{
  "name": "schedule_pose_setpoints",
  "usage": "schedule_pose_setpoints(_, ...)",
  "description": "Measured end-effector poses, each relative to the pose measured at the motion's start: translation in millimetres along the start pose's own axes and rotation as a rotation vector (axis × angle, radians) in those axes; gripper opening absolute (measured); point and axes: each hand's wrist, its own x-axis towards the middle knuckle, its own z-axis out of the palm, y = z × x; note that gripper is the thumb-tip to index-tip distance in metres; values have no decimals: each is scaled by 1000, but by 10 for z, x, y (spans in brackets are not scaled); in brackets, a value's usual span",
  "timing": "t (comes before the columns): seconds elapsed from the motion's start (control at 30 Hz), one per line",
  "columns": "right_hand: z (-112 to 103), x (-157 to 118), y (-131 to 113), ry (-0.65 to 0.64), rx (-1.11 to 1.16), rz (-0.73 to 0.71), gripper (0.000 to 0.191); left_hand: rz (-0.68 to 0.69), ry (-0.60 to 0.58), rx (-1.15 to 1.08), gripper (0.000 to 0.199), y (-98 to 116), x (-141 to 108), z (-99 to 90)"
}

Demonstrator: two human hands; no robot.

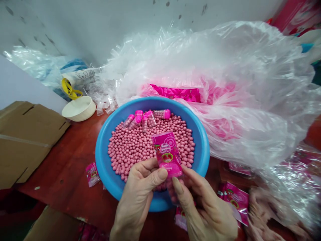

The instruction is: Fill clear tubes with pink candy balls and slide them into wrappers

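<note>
My left hand (142,190) is closed, its thumb and fingers pinching the lower left edge of a pink printed wrapper (167,152) with bubble gum lettering. At its lower right edge, my right hand (203,204) is closed with thumb and finger around a clear tube of pink candy balls (172,192), mostly hidden by the fingers. Wrapper and tube touch or overlap; I cannot tell whether one is inside the other. Both hands are over the near rim of a blue basin (100,150) full of pink candy balls (135,147). Several filled tubes with pink caps (150,117) lie on the balls.
Behind the basin spreads a big clear plastic bag (250,67) with pink caps (178,93) in it. A white bowl (79,108), yellow tape roll (71,89) and cardboard box (27,140) stand left. More pink wrappers (235,201) lie right on the red table (67,187).
</note>
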Motion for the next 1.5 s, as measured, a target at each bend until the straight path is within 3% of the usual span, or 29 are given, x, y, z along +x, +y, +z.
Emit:
schedule_pose_setpoints(0.17, 67, -35, 0, 56, -53, 22, 30, 10, 23, -47, 10, -17, 13, -5)
schedule_pose_setpoints(0.4, 61, 80, -84, 11, 256, 179, 21, 56, 47, -92, 13, -85, 8, 44)
schedule_pose_setpoints(0.67, 1, 86, -75, 24, 313, 265, 21, 133, 195, -90, 12, -264, -81, 181)
schedule_pose_setpoints(0.87, -32, 133, -93, -7, 424, 358, 21, 147, 120, 12, 18, -221, -104, 156)
schedule_pose_setpoints(1.0, -38, 102, -52, -45, 385, 315, 23, 170, 130, -1, 22, -213, -74, 180)
schedule_pose_setpoints(1.17, -71, 45, 34, -154, 395, 266, 48, 159, 293, -152, 12, -219, -5, 229)
schedule_pose_setpoints(1.27, -85, 42, 44, -201, 315, 278, 38, 136, 321, -194, 11, -221, 11, 233)
schedule_pose_setpoints(1.37, -49, 33, -17, -124, 389, 354, 25, 118, 270, -156, 13, -244, -10, 227)
schedule_pose_setpoints(1.5, 14, 10, -128, 1, 505, 447, 23, 135, 269, -103, 15, -272, -57, 198)
